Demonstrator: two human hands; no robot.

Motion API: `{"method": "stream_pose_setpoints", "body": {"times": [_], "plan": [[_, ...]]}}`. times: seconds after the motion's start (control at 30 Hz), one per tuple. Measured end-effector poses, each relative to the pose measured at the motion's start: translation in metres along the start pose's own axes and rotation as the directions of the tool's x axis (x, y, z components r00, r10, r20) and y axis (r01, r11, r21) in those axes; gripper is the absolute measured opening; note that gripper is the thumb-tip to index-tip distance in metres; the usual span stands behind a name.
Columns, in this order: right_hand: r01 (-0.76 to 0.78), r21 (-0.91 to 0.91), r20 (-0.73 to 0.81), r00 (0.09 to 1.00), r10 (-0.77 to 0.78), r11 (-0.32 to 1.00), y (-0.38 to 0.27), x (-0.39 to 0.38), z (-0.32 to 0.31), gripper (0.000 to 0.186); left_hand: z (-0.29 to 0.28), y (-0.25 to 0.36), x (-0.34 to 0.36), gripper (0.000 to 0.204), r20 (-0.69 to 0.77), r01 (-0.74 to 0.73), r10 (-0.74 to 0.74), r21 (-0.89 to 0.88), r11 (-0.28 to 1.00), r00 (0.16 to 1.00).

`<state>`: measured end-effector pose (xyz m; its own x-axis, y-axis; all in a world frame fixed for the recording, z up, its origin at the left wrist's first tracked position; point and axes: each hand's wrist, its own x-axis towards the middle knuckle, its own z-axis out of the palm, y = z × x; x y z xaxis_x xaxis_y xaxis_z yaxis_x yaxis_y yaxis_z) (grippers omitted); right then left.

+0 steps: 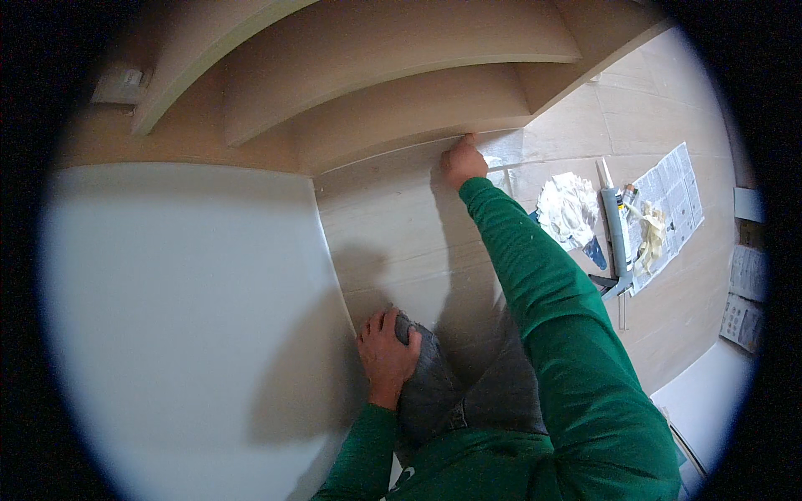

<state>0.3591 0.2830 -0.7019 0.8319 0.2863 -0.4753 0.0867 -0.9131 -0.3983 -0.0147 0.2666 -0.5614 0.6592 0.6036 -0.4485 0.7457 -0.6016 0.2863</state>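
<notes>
My right hand [464, 163] reaches forward, its fingertip at the thin pale seam [401, 144] where the pale wooden shelf unit [409, 96] meets the wood-look floor [376, 200]; its other fingers are curled, their contents hidden. My left hand [388, 351] rests over my grey-trousered knee [422, 351], fingers curved and apart. Right of my arm, a crumpled white wad [566, 209] lies on a blue-handled tool [594, 250]. Beside it, a caulking gun with a tube [615, 230] and pale crumpled scraps [652, 238] lie on or next to a spread newspaper [677, 188].
A white panel or wall [167, 292] stands to my left. The shelf unit spans the far side above the floor. A small pale fitting [121, 83] sits inside it at upper left. Several printed panels [743, 275] are along the right edge, with some long items [677, 430] at lower right.
</notes>
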Motion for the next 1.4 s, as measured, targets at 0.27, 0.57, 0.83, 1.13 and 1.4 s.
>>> {"method": "stream_pose_setpoints", "body": {"times": [0.27, 0.57, 0.83, 1.13, 1.4], "plan": [[0.184, -0.187, 0.046, 0.983, -0.178, 0.965, -0.045, -0.010, 0.047, 0.083, -0.002, 0.001, 0.000, 0.055, -0.005, 0.005, -0.005, -0.019, 1.000, 1.000], [0.467, -0.069, 0.084, 0.883, -0.461, 0.882, -0.067, -0.062, 0.064, 0.071, 0.007, -0.001, 0.000, 0.053, -0.066, -0.058, 0.054, -0.049, 0.997, 0.996], [0.083, 0.058, -0.417, 0.907, -0.051, 0.995, 0.090, -0.015, -0.052, 0.070, 0.009, 0.001, -0.001, 0.053, -0.053, -0.062, 0.060, -0.030, 0.998, 0.997], [0.043, -0.050, -0.229, 0.972, -0.053, 0.998, 0.110, 0.009, -0.072, 0.063, 0.004, 0.002, -0.002, 0.050, -0.033, -0.037, 0.037, -0.027, 0.999, 0.999], [0.025, -0.140, -0.216, 0.975, -0.055, 0.990, 0.110, 0.030, -0.066, 0.062, 0.002, 0.005, -0.003, 0.050, -0.053, -0.047, 0.047, 0.004, 0.999, 0.997]]}}
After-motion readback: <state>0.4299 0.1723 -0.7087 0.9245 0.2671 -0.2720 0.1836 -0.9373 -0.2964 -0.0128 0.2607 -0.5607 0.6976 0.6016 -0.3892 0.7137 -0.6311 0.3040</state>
